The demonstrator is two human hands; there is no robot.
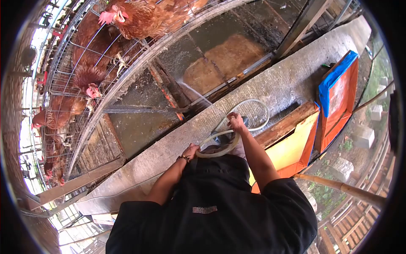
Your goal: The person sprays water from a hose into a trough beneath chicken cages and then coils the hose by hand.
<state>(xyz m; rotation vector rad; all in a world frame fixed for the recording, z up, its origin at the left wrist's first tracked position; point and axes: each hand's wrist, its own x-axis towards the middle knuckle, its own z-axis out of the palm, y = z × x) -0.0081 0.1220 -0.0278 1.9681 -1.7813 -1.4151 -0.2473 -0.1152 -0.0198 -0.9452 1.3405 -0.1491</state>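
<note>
My right hand (237, 122) is closed around the end of a clear, pale hose (267, 111). A thin jet of water (196, 92) runs from that hand over the walkway's edge onto the wet floor under the cages, hitting near a brown patch (224, 61). Lower and to the left, my left hand (191, 151) grips another stretch of the same hose in front of my body, a dark band on its wrist. Between and beyond both hands the hose bends in loose loops over the concrete walkway (165, 154).
Brown hens (146, 19) stand in a wire cage (63, 80) at upper left. Wooden beams (167, 91) cross the wet floor below. To my right are a wooden plank (281, 127), orange-and-blue framed panels (338, 99) and a bamboo pole (342, 189).
</note>
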